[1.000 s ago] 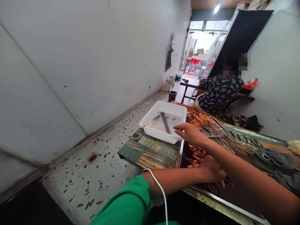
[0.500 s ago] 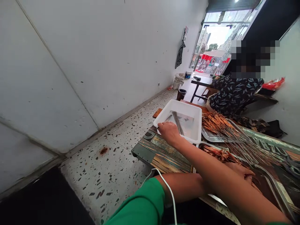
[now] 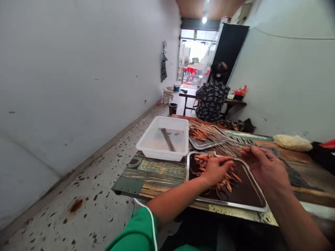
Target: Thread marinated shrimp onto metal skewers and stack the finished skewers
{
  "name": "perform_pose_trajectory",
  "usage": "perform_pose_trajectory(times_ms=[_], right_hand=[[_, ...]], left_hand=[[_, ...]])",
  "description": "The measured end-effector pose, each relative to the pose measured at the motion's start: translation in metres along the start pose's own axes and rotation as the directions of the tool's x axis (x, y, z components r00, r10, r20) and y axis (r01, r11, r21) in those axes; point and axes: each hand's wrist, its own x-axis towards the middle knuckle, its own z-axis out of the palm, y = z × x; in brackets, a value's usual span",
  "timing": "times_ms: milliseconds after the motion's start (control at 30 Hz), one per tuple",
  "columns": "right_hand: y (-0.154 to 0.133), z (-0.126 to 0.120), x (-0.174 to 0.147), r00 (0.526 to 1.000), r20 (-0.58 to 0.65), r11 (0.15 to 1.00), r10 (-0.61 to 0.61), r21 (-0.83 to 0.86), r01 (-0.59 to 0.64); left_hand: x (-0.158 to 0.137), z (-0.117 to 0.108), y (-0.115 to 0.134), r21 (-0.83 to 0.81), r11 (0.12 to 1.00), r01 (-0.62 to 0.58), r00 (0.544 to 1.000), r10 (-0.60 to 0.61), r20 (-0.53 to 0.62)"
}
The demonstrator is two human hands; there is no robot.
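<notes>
My left hand (image 3: pixel 217 169) is over a metal tray (image 3: pixel 258 190), its fingers pinched together. What they hold is hidden. Beneath it, long reddish-orange food pieces (image 3: pixel 229 186) lie heaped in dark liquid. To the right, my right hand (image 3: pixel 269 165) is raised above the tray's edge, thumb and fingers closed on a thin metal skewer that barely shows at this blur. The two hands are apart. Left of the tray stands a white plastic bin (image 3: pixel 163 155) with a bundle of metal skewers (image 3: pixel 168 140) inside.
Behind the tray, another metal tray (image 3: pixel 201 143) bears loaded skewers (image 3: pixel 204 131), their bare ends pointing right. A grey cloth (image 3: pixel 294 174) and a bag of pale food (image 3: pixel 292 142) lie on the wooden table (image 3: pixel 154 174). Farther back sits a person (image 3: pixel 213 101).
My right hand has come back from the white bin to the tray's right side with a skewer. My left hand has risen over the food pieces. The view has turned right.
</notes>
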Motion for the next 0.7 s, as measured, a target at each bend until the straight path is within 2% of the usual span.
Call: perform_pose_trajectory(times_ms=[67,167,267,367,500,567,600,633,667,700], right_hand=[[0.009,-0.034,-0.016,0.996,-0.063,0.996,0.071,0.064,-0.067],[0.029,-0.063,-0.036,0.976,-0.116,0.969,0.183,0.189,-0.159],[0.048,-0.073,-0.049,0.957,-0.109,0.932,0.269,0.279,-0.231],[0.061,-0.075,-0.056,0.945,-0.067,0.909,0.321,0.300,-0.288],[0.068,-0.076,-0.063,0.938,-0.022,0.917,0.346,0.221,-0.333],[0.067,-0.078,-0.066,0.949,-0.043,0.948,0.311,0.081,-0.307],[0.066,-0.079,-0.068,0.967,-0.066,0.965,0.245,-0.074,-0.250],[0.065,-0.080,-0.070,0.987,-0.078,0.945,0.138,-0.288,-0.154],[0.064,-0.081,-0.071,0.998,-0.062,0.857,0.007,-0.515,-0.038],[0.063,-0.081,-0.071,0.994,-0.020,0.714,-0.111,-0.697,0.066]], left_hand=[[0.002,0.000,0.001,-0.165,0.979,0.120,0.993,-0.117,0.027],[0.005,0.002,0.002,-0.340,0.915,0.216,0.976,-0.210,0.056],[0.005,0.004,0.002,-0.432,0.858,0.277,0.960,-0.264,0.090],[0.005,0.005,0.002,-0.454,0.821,0.346,0.938,-0.315,0.144],[0.004,0.006,0.001,-0.409,0.853,0.324,0.945,-0.311,0.100],[0.003,0.006,0.001,-0.359,0.885,0.295,0.954,-0.295,0.056],[0.003,0.006,0.000,-0.333,0.899,0.286,0.956,-0.290,0.039],[0.002,0.007,0.000,-0.307,0.911,0.276,0.959,-0.282,0.026],[0.001,0.007,0.000,-0.280,0.923,0.264,0.963,-0.271,0.015],[0.001,0.007,-0.001,-0.248,0.937,0.246,0.968,-0.253,0.007]])
